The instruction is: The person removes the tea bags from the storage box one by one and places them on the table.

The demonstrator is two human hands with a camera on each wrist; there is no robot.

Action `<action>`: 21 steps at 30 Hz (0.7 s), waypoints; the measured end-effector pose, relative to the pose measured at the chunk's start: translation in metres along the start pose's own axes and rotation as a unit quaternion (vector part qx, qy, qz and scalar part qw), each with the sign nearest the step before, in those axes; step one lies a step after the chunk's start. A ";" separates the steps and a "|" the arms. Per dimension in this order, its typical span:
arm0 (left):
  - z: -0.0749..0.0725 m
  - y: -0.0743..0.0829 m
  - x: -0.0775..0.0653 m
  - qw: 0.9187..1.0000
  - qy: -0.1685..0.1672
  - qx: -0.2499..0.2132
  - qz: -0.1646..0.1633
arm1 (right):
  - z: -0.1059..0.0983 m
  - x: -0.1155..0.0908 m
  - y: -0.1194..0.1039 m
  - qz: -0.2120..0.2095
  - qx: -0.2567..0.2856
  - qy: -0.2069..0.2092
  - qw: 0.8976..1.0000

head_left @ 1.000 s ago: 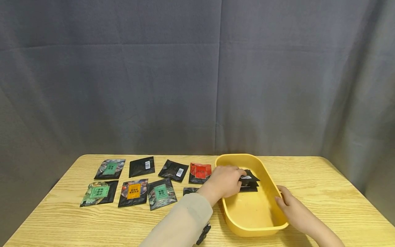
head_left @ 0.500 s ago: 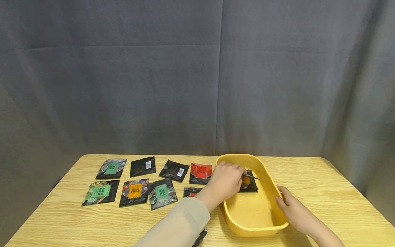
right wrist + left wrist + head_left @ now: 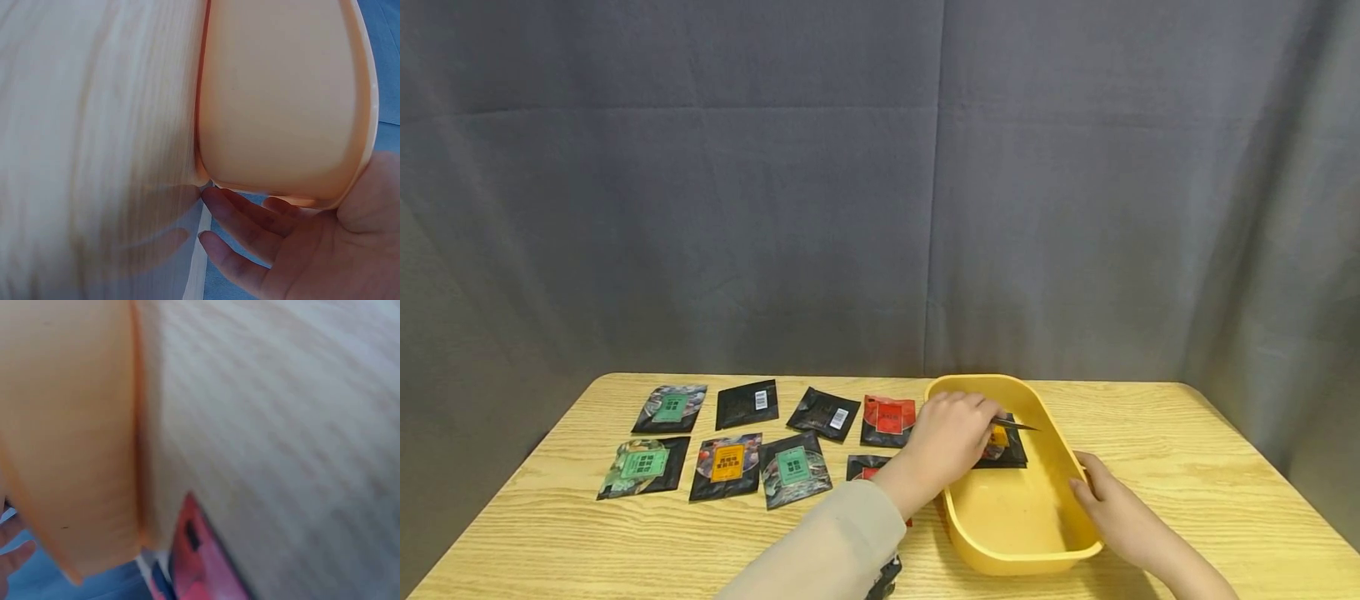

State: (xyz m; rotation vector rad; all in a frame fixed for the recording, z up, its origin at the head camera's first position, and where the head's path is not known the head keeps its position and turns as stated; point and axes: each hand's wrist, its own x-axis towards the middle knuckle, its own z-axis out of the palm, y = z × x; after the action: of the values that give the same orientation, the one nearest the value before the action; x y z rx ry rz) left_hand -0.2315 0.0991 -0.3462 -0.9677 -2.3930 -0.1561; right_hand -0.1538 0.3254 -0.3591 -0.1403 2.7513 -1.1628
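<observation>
In the head view a yellow plastic bin [image 3: 1011, 521] stands right of the table's middle. My left hand [image 3: 951, 437] reaches over its left wall and pinches a thin black packet [image 3: 1017, 423], seen nearly edge-on. Beneath it, on the bin's floor, lie black packets [image 3: 1011, 454], the top one with an orange label. My right hand [image 3: 1105, 504] grips the right wall near the front corner. From the right wrist view, its fingers [image 3: 244, 228] lie along the outside of the bin [image 3: 287, 94]. Only fingertips [image 3: 12, 553] of my left hand show in the left wrist view.
Several flat packets lie on the wooden table [image 3: 587, 550] left of the bin, including a red-labelled one [image 3: 887, 419], an orange-labelled one [image 3: 727, 467] and a green-labelled one [image 3: 794, 469]. More black packets [image 3: 887, 575] are partly hidden by the left sleeve. A grey curtain [image 3: 775, 208] hangs behind.
The packet in my left hand has tipped from showing its barcode side to nearly edge-on, uncovering the orange-labelled packet below. My right hand and the bin have stayed put.
</observation>
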 end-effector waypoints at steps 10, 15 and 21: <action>-0.033 -0.002 -0.003 0.998 0.049 -0.006 0.030 | -0.001 0.000 -0.001 0.001 -0.008 -0.006 1.000; -0.054 0.003 -0.005 0.995 0.079 -0.015 0.064 | -0.002 -0.001 0.000 0.009 -0.010 -0.019 1.000; -0.075 0.004 -0.016 0.989 0.119 -0.025 0.088 | 0.000 0.001 0.000 -0.004 -0.036 -0.007 0.999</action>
State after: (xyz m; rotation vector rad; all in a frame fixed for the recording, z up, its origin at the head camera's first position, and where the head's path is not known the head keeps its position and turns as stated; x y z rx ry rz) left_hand -0.1859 0.0697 -0.2922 -1.1108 -2.0849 -0.2525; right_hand -0.1547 0.3258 -0.3593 -0.1676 2.7847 -1.0620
